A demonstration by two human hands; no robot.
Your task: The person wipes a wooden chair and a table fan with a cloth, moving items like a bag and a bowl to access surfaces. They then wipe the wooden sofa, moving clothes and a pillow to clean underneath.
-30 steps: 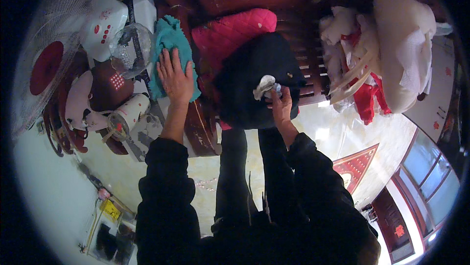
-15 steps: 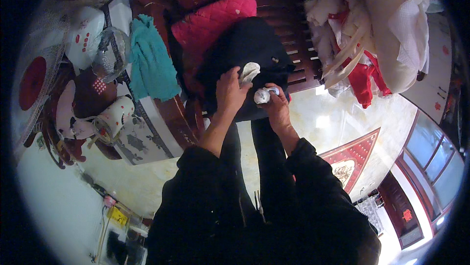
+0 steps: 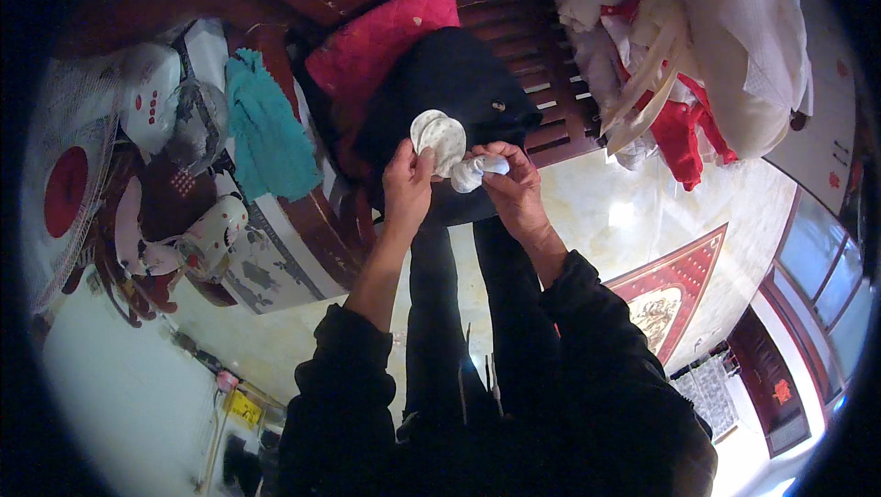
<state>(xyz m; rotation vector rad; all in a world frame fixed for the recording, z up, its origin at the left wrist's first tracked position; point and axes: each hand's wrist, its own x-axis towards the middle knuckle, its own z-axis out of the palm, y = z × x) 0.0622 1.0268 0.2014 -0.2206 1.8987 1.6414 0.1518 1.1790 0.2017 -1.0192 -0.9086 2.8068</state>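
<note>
Versus half a second ago, the folded white piece in our left hand [image 3: 408,189] now shows as two overlapping rounds [image 3: 444,145]. Thumb and fingers pinch their lower-left edge; they sit up and right of that hand. Our right hand [image 3: 519,190] clamps a white-and-blue bundle [image 3: 469,174] alongside. Left fingers partly hidden; bundle's kind unclear to us.

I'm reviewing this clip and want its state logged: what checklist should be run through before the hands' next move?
1. Left hand holds the round white pads: ok.
2. Pads lined up edge to edge: not ok, they overlap off-centre.
3. Right hand holds the small white bundle: ok.
4. What the bundle contains: cannot tell.
5. Teal towel apart from both hands: ok.
</note>
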